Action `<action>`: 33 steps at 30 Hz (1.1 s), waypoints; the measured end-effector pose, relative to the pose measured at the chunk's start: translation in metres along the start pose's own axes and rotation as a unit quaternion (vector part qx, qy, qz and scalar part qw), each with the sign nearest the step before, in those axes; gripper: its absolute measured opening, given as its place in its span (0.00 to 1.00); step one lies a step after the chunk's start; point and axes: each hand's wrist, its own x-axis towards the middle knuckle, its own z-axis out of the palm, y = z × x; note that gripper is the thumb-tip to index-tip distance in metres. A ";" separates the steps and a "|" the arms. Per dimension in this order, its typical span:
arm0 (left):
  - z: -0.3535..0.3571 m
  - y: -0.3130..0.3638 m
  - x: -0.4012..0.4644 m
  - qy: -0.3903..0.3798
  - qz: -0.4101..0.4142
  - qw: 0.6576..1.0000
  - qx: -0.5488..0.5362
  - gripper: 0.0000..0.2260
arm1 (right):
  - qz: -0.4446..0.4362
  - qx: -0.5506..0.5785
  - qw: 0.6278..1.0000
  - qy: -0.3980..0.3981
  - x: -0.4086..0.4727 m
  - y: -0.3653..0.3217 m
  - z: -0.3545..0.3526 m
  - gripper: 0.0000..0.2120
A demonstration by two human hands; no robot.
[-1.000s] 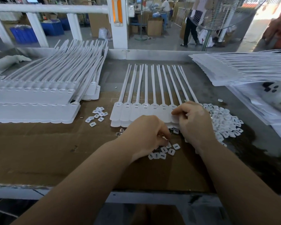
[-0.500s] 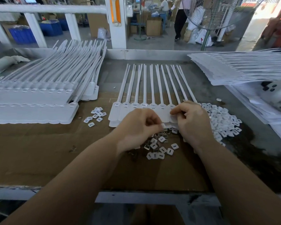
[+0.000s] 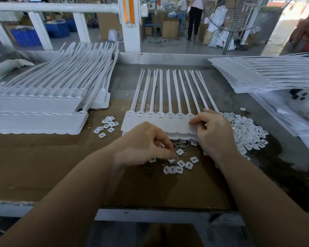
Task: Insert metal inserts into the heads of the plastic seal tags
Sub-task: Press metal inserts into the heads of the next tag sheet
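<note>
While left hand (image 3: 146, 143) pinches among small metal inserts (image 3: 179, 151) | right hand (image 3: 214, 132) grips white plastic seal tags (image 3: 161, 120).

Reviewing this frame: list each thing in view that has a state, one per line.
left hand: fingers curled, fingertips down in the loose metal inserts, pinching at one
right hand: pinching the right end of the seal tag strip
seal tag strip: lying flat, tails pointing away
white caps: loose in a heap at right
finished tags: stacked at left
</note>
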 end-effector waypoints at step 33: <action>0.004 -0.009 0.003 0.068 -0.010 0.996 -0.049 0.07 | -0.003 0.009 1.000 0.002 0.000 0.000 0.001 0.13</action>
